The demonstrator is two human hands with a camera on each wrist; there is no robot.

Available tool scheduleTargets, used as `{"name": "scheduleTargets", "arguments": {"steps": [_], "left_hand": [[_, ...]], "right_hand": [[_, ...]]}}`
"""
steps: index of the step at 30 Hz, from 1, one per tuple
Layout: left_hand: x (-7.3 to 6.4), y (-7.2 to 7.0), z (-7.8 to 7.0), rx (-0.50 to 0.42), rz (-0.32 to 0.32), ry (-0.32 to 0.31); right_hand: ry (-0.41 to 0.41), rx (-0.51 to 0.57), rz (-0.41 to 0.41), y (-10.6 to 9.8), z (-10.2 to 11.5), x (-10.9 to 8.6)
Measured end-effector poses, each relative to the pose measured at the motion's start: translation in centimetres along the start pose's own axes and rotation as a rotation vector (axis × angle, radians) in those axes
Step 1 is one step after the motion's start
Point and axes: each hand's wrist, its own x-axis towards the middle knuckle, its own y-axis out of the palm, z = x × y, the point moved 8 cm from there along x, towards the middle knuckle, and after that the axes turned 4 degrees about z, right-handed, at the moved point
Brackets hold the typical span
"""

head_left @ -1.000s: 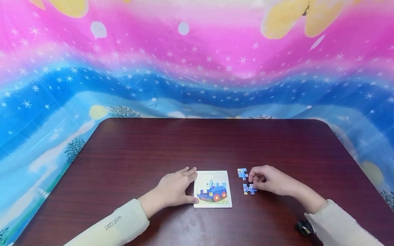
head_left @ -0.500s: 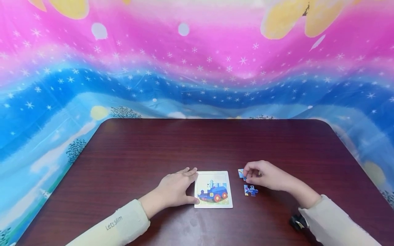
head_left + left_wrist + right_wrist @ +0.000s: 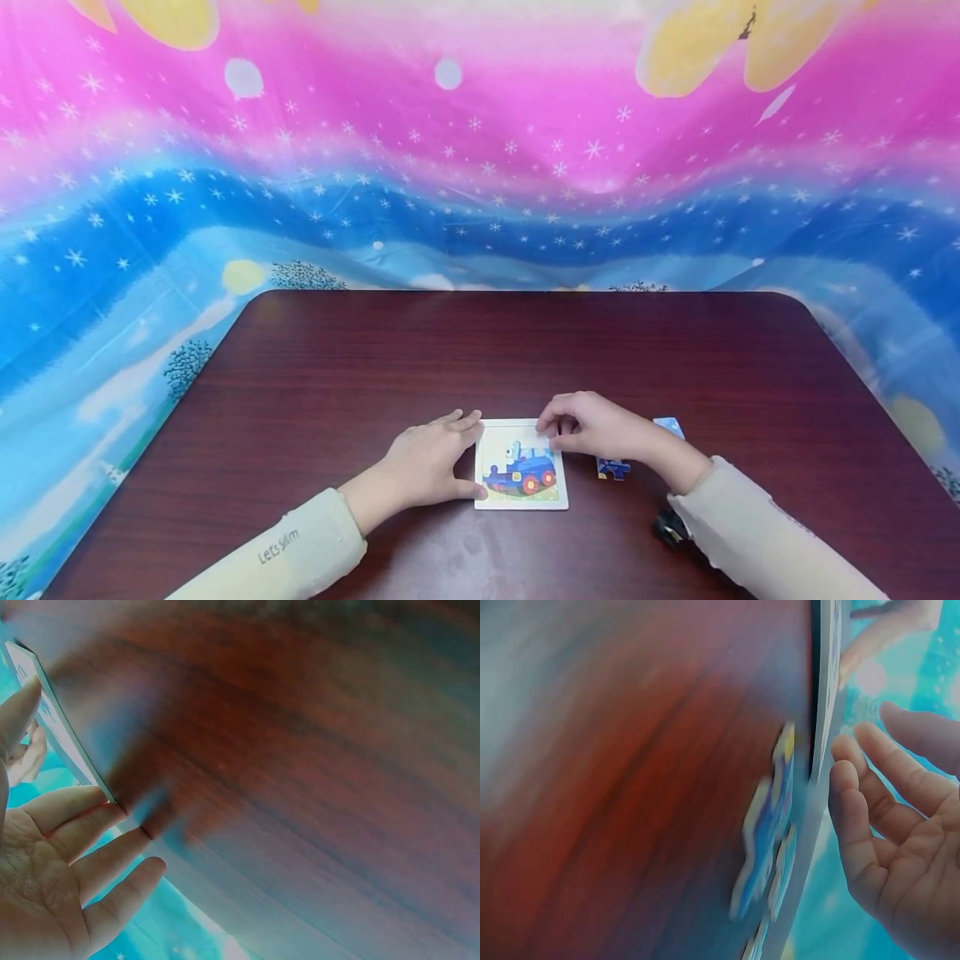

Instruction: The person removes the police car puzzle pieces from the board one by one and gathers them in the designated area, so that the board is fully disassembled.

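Observation:
A square puzzle board with a pale frame lies flat on the table, showing a blue tractor picture with red wheels. Its left edge lies between the thumb and fingers of my left hand, which are fairly straight; the left wrist view shows the fingertips along the edge. My right hand is over the board's upper right corner, fingers bent and thumb near the fingertips. Whether a piece is between them I cannot tell. Below it lies a dark blue puzzle piece; a light blue puzzle piece shows beyond the forearm.
Loose puzzle pieces lie close together on the table in the right wrist view. A black device sits under the right wrist. Behind the dark wooden table hangs a pink and blue patterned cloth.
My right hand has moved left from the loose pieces to the board's upper right corner. The light blue piece beyond the forearm has come into view. My left hand stays at the board.

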Motion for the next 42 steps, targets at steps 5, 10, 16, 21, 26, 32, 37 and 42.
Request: {"name": "scheduleTargets", "arguments": {"steps": [5,10,16,21,26,32,37,42], "left_hand": [[0.0,0.0,0.0,-0.002,0.0,0.0],[0.1,0.1,-0.1,-0.007,0.01,0.004],[0.1,0.0,-0.1,-0.005,0.012,0.007],[0.0,-0.1,-0.1,-0.003,0.01,0.007],[0.1,0.0,0.0,-0.01,0.015,0.002],[0.1,0.0,0.0,-0.014,0.015,-0.001],[0.1,0.0,0.1,-0.018,0.008,0.0],[0.1,-0.1,0.1,-0.024,0.01,0.001]], "right_hand": [[-0.017,-0.013,0.043,1.2,1.2,1.1],[-0.019,-0.038,0.065,2.0,1.9,1.6],[-0.03,-0.07,0.086,2.7,2.3,2.0],[-0.016,-0.095,0.105,3.1,2.4,2.2],[0.011,-0.107,0.121,3.3,2.4,2.4],[0.026,-0.13,0.133,3.5,2.8,2.6],[0.035,-0.173,0.137,3.7,2.8,2.8],[0.054,-0.197,0.14,3.8,2.8,2.9]]}}
